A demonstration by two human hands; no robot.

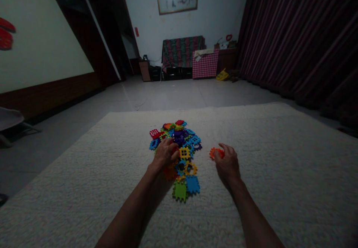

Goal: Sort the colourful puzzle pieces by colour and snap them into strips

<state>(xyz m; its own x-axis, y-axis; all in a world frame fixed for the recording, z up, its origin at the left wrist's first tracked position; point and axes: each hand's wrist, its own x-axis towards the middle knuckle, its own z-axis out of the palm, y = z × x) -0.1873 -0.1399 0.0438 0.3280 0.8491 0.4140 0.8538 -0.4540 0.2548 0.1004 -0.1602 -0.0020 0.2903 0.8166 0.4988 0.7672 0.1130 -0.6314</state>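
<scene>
A heap of colourful plastic interlocking building pieces [179,138] lies on the pale blanket. My left hand [165,153] is over the heap's left side, its fingers curled about a red building piece [175,150] that is mostly hidden. Beside those fingers is a yellow window-shaped piece [184,153]. To the right of the heap, my right hand [228,162] pinches an orange building piece [213,153] between thumb and fingers, low over the blanket. At the heap's near end lie a flat green square [179,191] and a flat blue square [192,184].
The thick pale blanket [279,166] spreads over a tiled floor [125,93]. Far off stand a cloth-covered item [181,52] and a red-checked cover [205,64], with a yellow bag [222,75] on the floor. Dark curtains [293,35] hang at right; a chair [11,121] is at left.
</scene>
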